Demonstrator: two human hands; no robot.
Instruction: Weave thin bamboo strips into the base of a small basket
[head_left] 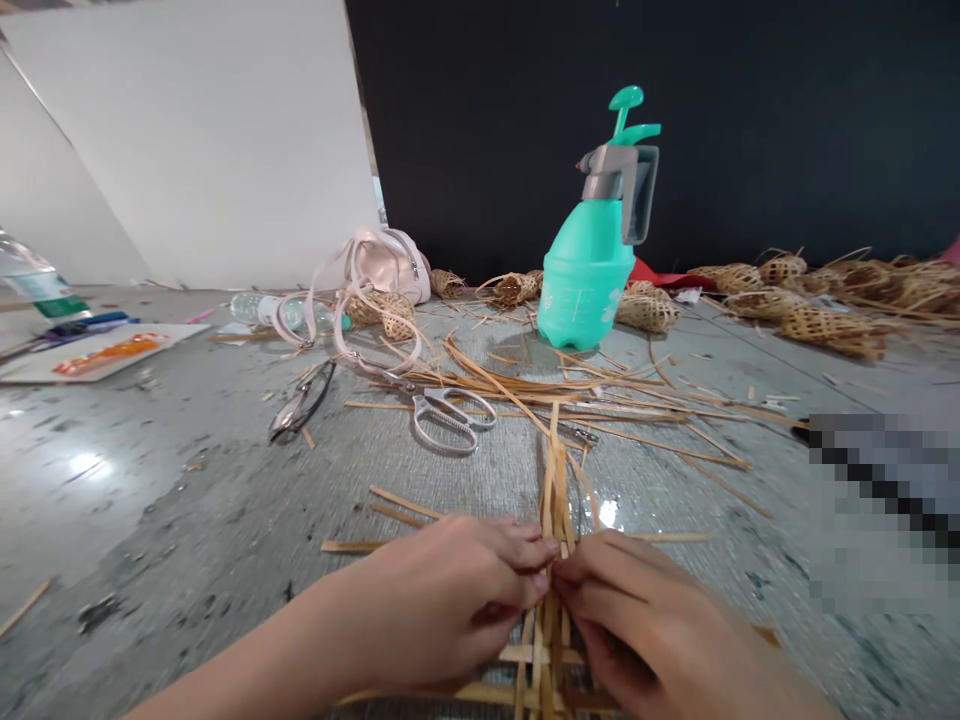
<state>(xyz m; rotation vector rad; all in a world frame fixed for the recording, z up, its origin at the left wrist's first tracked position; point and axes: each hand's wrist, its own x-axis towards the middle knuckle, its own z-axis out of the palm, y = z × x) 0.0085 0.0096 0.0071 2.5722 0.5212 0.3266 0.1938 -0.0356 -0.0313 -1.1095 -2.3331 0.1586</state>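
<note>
Narrow bamboo strips (pixel 556 490) run lengthwise away from me and cross sideways strips in a loose weave at the bottom of the head view. My left hand (pixel 480 590) is closed with its fingertips pinching the lengthwise strips from the left. From the right, my right hand (pixel 637 610) grips the same bundle, thumb and fingers bent together. The fingertips of both hands nearly meet. Ends of crosswise strips (pixel 352 546) stick out beyond my left hand. Parts of the weave are hidden under both hands.
White-handled scissors (pixel 442 425) and a pair of glasses (pixel 302 402) lie ahead, beside loose strips (pixel 510 385). Behind them stand a green spray bottle (pixel 587 270) and a pink bag (pixel 386 265). Woven pieces (pixel 832 325) lie at the back right, a painted card (pixel 105 352) at left.
</note>
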